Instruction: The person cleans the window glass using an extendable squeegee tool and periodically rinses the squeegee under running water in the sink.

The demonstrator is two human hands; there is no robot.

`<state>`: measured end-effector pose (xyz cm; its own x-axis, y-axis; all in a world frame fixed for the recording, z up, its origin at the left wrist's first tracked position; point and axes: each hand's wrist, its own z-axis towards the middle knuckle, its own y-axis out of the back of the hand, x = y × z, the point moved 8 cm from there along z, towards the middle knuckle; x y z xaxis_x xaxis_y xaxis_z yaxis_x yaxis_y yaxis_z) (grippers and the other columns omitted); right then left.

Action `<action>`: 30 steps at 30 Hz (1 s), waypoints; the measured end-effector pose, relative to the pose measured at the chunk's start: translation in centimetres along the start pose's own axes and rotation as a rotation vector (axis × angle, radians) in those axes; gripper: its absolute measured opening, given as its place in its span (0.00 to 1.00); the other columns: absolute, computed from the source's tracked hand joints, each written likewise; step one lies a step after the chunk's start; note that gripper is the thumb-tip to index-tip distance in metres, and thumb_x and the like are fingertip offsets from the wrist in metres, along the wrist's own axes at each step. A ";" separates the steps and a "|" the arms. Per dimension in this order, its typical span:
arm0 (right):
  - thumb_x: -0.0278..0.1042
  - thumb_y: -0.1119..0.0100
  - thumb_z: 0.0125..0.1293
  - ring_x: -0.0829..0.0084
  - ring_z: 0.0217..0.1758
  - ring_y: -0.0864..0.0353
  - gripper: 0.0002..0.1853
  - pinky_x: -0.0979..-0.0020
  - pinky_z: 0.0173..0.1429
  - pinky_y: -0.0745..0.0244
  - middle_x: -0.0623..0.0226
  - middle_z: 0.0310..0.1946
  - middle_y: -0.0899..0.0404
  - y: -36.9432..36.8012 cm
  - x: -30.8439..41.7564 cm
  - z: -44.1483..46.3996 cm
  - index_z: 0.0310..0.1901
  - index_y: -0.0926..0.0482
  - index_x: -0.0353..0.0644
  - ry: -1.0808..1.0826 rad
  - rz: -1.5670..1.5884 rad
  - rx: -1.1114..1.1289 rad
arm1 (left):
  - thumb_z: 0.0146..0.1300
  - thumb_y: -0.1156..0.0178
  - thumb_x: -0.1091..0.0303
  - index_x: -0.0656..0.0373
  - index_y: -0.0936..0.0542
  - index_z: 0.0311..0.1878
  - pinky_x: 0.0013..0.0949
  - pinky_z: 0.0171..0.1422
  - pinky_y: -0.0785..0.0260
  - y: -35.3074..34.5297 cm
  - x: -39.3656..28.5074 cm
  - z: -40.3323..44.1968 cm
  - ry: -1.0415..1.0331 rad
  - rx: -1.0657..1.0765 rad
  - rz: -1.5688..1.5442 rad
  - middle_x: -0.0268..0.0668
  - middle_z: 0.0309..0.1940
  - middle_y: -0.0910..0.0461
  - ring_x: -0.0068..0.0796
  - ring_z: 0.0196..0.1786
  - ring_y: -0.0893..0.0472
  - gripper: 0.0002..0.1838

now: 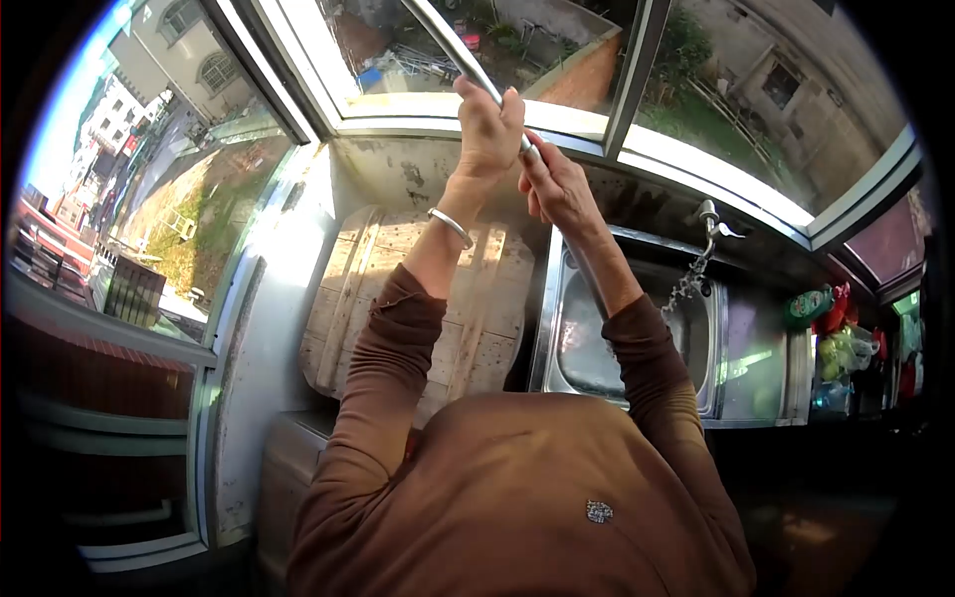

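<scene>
So I've got both hands wrapped around a long, straight silver metal pole point(460, 48), and it's up in front of me by the window, slanting up and left past the top edge of my view. My left hand point(487, 129) is higher up, fingers curled round it, and my right hand point(559, 187) is gripping just below, pretty much right beside the left one. Can't tell if the far end pokes outside or stays this side of the glass. Both arms are stretched out in brown long sleeves point(390, 363), with a thin silver bangle point(452, 228) on my left wrist. Behind the hands there's the pale metal window frame point(625, 85), and outside I can see a reddish brick wall point(579, 78). Under my left forearm sits a tan, round-cornered slatted panel point(410, 298) with raised strips across it. Right next to that is a shiny rectangular steel sink point(585, 343), partly behind my right forearm, with a silver tap point(709, 224) above it. Further right, a green plastic bottle point(806, 306) sits beside something red.
</scene>
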<state>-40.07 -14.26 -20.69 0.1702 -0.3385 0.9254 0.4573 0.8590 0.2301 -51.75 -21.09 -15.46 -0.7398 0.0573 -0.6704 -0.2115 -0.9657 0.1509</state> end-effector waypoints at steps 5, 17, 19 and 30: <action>0.53 0.58 0.74 0.43 0.34 0.20 0.26 0.49 0.40 0.26 0.45 0.27 0.19 0.6 6.7 6.6 0.56 0.28 0.36 0.361 -0.439 -0.364 | 0.60 0.41 0.65 0.77 0.39 0.42 0.40 0.41 0.25 1.8 -3.7 9.2 0.066 -0.051 0.091 0.57 0.33 0.23 0.43 0.36 0.19 0.23; 0.52 0.54 0.73 0.43 0.36 0.19 0.22 0.45 0.38 0.27 0.46 0.31 0.19 4.0 -8.5 -9.1 0.59 0.31 0.45 -0.099 -0.723 -0.122 | 0.67 0.48 0.73 0.66 0.50 0.63 0.31 0.19 0.25 -7.9 2.6 -14.4 0.505 0.064 -0.625 0.38 0.34 0.32 0.29 0.20 0.22 0.27; 0.52 0.53 0.72 0.42 0.36 0.20 0.22 0.45 0.38 0.27 0.46 0.31 0.19 4.5 -9.9 -12.6 0.57 0.30 0.44 -0.178 -0.771 -0.098 | 0.67 0.47 0.73 0.65 0.50 0.65 0.30 0.21 0.26 -8.7 2.6 -18.5 0.583 0.037 -0.716 0.38 0.33 0.32 0.28 0.19 0.23 0.28; 0.44 0.46 0.69 0.43 0.32 0.19 0.18 0.47 0.34 0.27 0.47 0.32 0.19 6.9 -15.5 -28.6 0.52 0.28 0.40 -0.252 -0.827 -0.141 | 0.67 0.45 0.74 0.64 0.51 0.65 0.29 0.26 0.24 -12.4 0.6 -37.0 0.924 0.241 -0.713 0.37 0.36 0.31 0.29 0.23 0.19 0.30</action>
<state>-14.62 -14.07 -42.09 -0.4541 -0.7225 0.5214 0.4556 0.3146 0.8327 -25.99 -18.48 -44.62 0.3129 0.2621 -0.9129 -0.5763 -0.7116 -0.4019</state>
